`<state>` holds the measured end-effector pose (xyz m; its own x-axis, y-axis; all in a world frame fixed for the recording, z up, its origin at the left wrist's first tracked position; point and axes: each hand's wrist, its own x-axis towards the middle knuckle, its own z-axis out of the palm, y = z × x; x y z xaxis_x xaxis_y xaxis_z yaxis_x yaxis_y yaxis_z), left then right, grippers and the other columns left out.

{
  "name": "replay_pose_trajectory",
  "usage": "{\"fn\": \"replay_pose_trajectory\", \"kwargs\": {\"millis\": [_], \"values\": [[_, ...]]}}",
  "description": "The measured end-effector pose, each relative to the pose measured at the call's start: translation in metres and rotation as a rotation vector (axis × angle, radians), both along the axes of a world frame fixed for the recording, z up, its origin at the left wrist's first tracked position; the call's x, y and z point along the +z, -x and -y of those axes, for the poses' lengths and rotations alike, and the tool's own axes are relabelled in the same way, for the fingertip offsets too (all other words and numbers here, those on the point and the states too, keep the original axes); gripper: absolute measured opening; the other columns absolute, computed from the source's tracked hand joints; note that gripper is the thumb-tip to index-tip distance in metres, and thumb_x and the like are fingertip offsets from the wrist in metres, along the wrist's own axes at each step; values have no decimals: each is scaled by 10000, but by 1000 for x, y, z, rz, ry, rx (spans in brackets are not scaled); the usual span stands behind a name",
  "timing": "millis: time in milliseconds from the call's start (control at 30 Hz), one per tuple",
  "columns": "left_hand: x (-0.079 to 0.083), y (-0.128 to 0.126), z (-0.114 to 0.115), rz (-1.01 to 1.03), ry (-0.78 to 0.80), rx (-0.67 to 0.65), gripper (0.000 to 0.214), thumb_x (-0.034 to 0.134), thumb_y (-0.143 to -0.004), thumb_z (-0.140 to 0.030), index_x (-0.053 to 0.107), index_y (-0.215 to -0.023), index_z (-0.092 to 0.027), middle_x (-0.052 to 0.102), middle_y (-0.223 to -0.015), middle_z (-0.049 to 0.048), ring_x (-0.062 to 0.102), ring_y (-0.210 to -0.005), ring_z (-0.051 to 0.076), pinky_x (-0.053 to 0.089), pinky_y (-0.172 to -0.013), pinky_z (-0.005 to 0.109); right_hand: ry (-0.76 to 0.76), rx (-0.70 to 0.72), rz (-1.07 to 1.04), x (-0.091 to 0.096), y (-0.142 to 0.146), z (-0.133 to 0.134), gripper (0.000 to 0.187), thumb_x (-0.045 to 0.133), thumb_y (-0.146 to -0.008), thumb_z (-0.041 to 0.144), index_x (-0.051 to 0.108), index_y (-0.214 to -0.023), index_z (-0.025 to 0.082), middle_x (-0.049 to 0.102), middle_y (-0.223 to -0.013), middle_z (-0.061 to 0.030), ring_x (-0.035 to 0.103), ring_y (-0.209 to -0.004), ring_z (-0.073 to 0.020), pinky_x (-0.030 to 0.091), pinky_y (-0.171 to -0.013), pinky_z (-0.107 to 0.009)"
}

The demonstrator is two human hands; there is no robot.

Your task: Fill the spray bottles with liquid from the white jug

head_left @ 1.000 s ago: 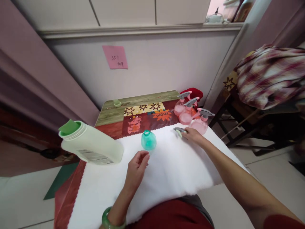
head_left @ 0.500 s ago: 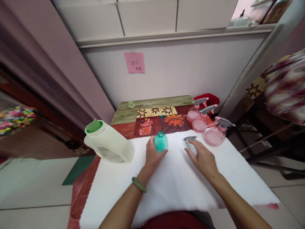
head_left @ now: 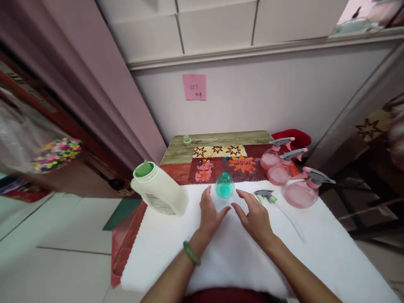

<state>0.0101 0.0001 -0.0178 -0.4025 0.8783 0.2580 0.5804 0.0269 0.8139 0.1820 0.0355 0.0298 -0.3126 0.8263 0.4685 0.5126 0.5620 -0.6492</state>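
A small teal spray bottle (head_left: 224, 185) without its head stands on a white cloth (head_left: 240, 252) on the table. My left hand (head_left: 210, 212), with a green bangle on the wrist, lies open just left of and below the bottle, fingers spread, not gripping it. To the right of the bottle my right hand (head_left: 254, 213) is open too, fingers stretched toward it. A grey and green sprayer head (head_left: 265, 195) with a thin tube lies on the cloth right of my right hand.
A large pale jug with a green cap (head_left: 159, 189) stands at the cloth's left. Three pink spray bottles (head_left: 288, 176) stand at the right. A small green cap (head_left: 187, 139) sits at the table's far edge. A patterned mat (head_left: 221, 162) covers the far part.
My left hand has let go of the teal bottle and opened beside it. My right hand moved left, away from the sprayer head toward the bottle. The camera turned left.
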Motion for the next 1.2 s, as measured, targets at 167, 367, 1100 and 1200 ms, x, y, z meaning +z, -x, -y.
{"fn": "replay_pose_trajectory", "kwargs": {"millis": [167, 367, 1100, 1200], "values": [[16, 40, 93, 30, -23, 47, 368, 708, -827, -380, 633, -1163, -250, 626, -1277, 133, 573, -1243, 320, 428, -1070, 525, 36, 289, -198, 14, 61, 15, 570, 667, -918, 386, 464, -1435, 255, 670, -1304, -131, 664, -1176, -293, 563, -977, -460], [37, 92, 139, 367, -9, 401, 338, 787, -741, -472, 707, -952, -219, 693, -1018, 88, 630, -995, 282, 456, -986, 473, 201, 435, -261, 52, 157, 16, 957, 856, -709, 477, 370, -1492, 220, 539, -1467, -180, 519, -1356, -352, 463, -1094, -514], [28, 131, 110, 1124, -177, 338, 456, 840, -727, -463, 670, -1059, -200, 684, -1158, 80, 658, -1055, 194, 526, -933, 342, 665, 374, -574, 21, 127, 16, 549, 925, -561, 371, 712, -1031, 184, 775, -1065, -93, 700, -958, -302, 570, -817, -437], [36, 125, 100, 1130, -137, 240, 498, 832, -729, -474, 687, -1106, -183, 698, -1169, 105, 657, -1060, 226, 541, -912, 373, 691, 329, -778, 14, 125, 17, 526, 942, -534, 322, 718, -988, 180, 777, -1080, -89, 704, -976, -302, 573, -869, -461]]}}
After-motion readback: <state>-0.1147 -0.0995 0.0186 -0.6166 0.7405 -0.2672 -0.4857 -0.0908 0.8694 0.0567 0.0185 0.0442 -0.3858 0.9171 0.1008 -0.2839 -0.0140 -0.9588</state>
